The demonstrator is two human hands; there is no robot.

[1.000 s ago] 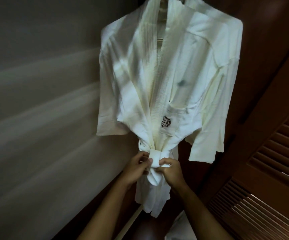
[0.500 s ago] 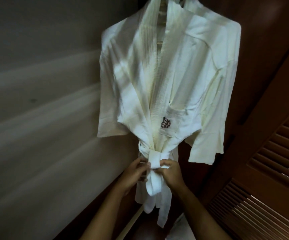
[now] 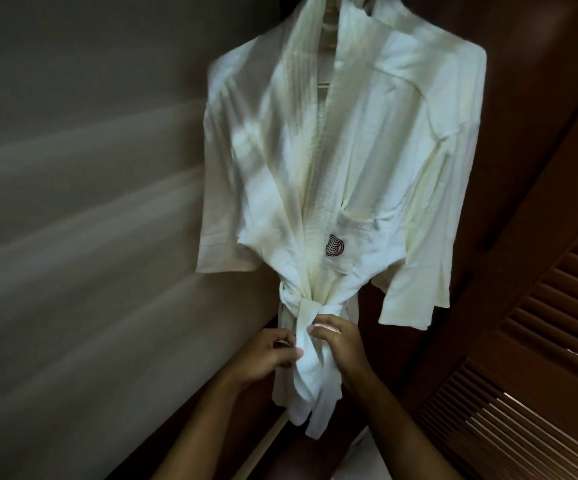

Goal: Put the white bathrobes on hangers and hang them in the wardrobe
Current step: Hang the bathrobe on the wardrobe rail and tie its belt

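Observation:
A white bathrobe [image 3: 360, 161] hangs on a hanger [image 3: 329, 27] inside the wardrobe, with a dark spiral logo on its chest pocket. Its belt [image 3: 310, 308] is tied at the waist, the loose ends dangling below. My left hand [image 3: 266, 355] pinches the belt's hanging end from the left. My right hand [image 3: 341, 341] grips the belt just under the knot from the right. Most of the hanger is hidden under the collar.
A pale wall [image 3: 83, 220] fills the left side. A dark wooden louvred wardrobe door [image 3: 530, 358] stands open at the right. Some white fabric [image 3: 360, 455] lies low between my forearms.
Both hands have slid down from the knot to the hanging belt ends. The belt ends now hang straighter and longer below the knot.

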